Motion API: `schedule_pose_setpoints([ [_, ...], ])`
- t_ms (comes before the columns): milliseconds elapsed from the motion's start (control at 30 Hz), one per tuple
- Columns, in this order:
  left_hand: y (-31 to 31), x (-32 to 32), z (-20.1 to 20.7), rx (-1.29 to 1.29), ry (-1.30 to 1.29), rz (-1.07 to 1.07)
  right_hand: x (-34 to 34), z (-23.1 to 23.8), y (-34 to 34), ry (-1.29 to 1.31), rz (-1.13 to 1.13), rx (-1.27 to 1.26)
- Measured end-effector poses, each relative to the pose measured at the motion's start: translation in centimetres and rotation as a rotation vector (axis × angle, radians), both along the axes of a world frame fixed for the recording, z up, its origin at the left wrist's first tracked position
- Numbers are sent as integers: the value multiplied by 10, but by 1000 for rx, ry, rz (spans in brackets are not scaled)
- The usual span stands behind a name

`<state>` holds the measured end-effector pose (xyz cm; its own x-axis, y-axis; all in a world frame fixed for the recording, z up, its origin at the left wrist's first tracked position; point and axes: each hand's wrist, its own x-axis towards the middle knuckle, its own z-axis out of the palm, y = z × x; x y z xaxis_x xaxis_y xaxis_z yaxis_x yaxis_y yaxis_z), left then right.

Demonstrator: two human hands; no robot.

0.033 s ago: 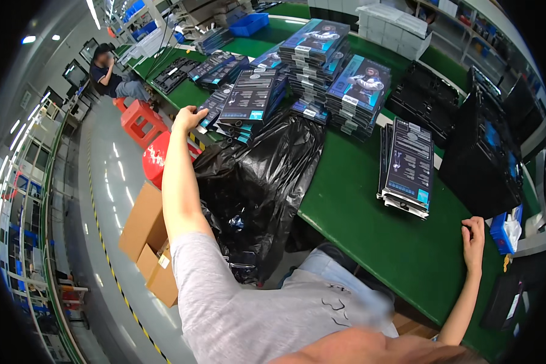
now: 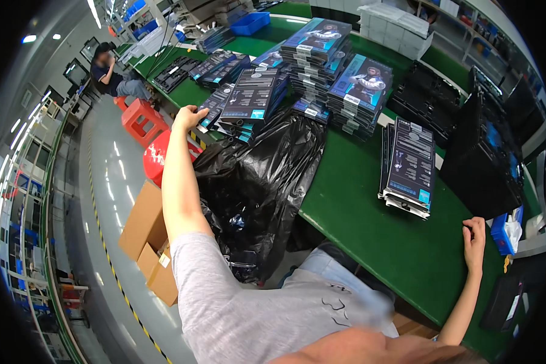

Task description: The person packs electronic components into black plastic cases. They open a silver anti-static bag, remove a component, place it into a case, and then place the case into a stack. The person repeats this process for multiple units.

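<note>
My left arm reaches out to the far left. At the end of it, my left hand (image 2: 189, 117) is closed at the near edge of a flat dark printed box (image 2: 215, 107). Beside that box lies a loose pile of similar flat boxes (image 2: 250, 97), dark with a light-blue corner. On the right, my right hand (image 2: 474, 238) rests on the green table (image 2: 358, 206), fingers loosely bent and slightly apart, with nothing in it. A short stack of flat dark boxes (image 2: 410, 161) lies between my hands, nearer the right one.
Tall stacks of printed boxes (image 2: 312, 45) stand at the back. A black plastic bag (image 2: 273, 158) hangs over the table's edge. Black trays (image 2: 424, 94) and a black case (image 2: 482, 158) are on the right. Red stools (image 2: 142, 121) and a cardboard box (image 2: 144, 215) stand left; a person sits beyond.
</note>
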<state>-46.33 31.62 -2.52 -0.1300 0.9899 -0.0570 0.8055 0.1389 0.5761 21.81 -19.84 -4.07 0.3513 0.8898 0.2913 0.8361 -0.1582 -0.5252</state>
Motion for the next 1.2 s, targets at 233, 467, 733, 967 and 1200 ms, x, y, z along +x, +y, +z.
schedule_pose_setpoints([
  [233, -9, -39, 10, -125, -282, 123, 0, -1, 3, -32, 50, 51],
  [467, 3, -20, 8, -94, -158, 71, 0, 0, 5, -10, 40, 43],
  [733, 11, 13, 29, -269, -15, 27, 4, -4, 7, -42, 33, 61],
  [967, 21, 15, 29, -375, 11, 28, 3, -1, 4, -27, 22, 53],
  [1200, 32, 9, 16, -322, -51, 42, 4, -2, 4, -1, 19, 53],
])
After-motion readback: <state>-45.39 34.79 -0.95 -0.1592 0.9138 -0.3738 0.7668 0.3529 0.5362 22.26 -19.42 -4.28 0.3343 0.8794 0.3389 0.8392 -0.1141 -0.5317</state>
